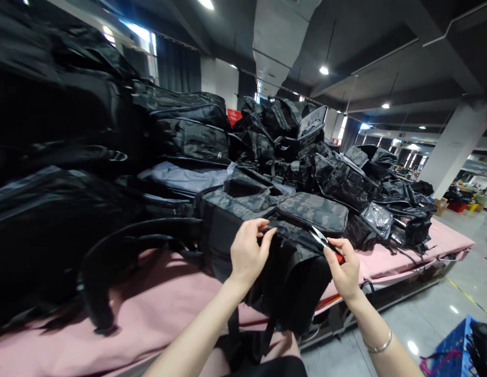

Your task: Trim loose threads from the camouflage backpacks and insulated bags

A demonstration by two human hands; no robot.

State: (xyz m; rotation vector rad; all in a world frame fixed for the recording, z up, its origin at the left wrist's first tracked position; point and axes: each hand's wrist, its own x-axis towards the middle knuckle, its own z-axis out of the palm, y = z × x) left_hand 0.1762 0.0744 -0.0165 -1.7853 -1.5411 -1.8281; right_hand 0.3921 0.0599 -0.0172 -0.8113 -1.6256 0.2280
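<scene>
Dark-clothed lap [272, 367] (mine), 6 o'clock. Grey-black camo fabric bag [292, 262], approx. 5 o'clock. My L hand [248, 247] at its top, fingers bent, can't tell if pinching; R hand [344, 266] grips red-handled silver-bladed snips [320, 237], 4 o'clock. Prob. mid-job: no cut visible, remainder unclear.

The bare left forearm [200, 324] slants up and rightward; the left hand [249, 251] has its fingers curled, thumb stretched toward the index fingertip. The right forearm [371, 319], also bare, angles up and leftward, and the right hand [345, 267] pinches between thumb and bent fingers, apart from the left.
</scene>
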